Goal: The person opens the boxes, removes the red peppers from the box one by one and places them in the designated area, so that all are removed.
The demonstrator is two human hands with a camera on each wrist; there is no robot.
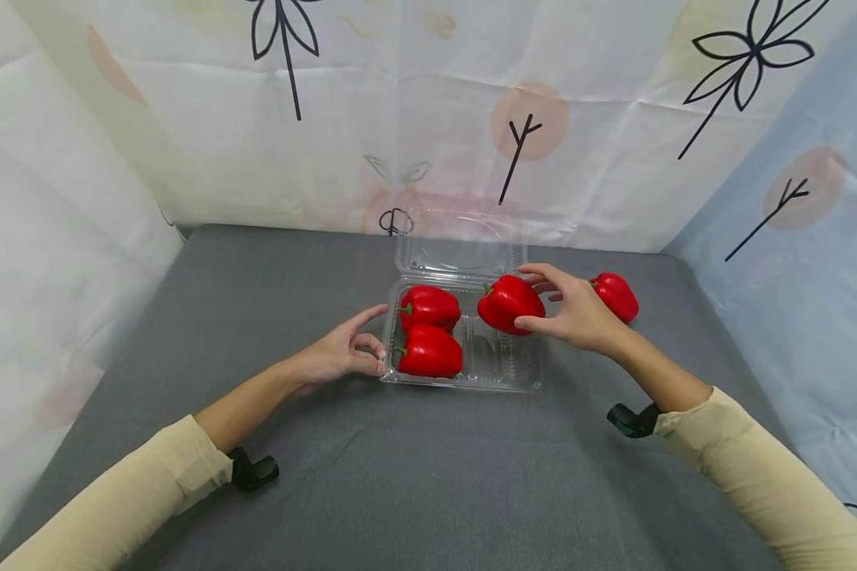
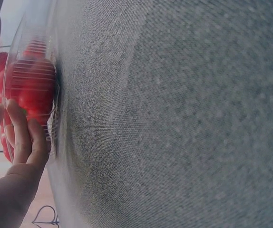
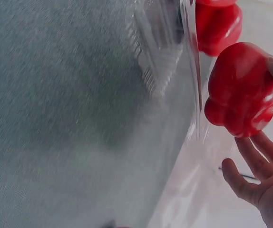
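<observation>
A clear plastic clamshell container [image 1: 496,388] stands on the grey table with its lid [image 1: 460,258] open towards the back. Two red bell peppers [image 1: 430,351] lie in its left half, one behind the other, stems to the left. My left hand [image 1: 339,354] holds the container's left rim, thumb and fingers at the edge in the left wrist view. Above the right half, my right hand [image 1: 578,313] grips another red bell pepper [image 3: 243,90] between thumb and fingers; the right wrist view shows it raised over the rim.
One more red bell pepper [image 1: 616,296] lies on the table [image 1: 428,476] to the right, behind my right hand. Patterned white cloth [image 1: 428,119] hangs along the table's back and sides. A dark wrist mount [image 1: 253,469] shows at each sleeve.
</observation>
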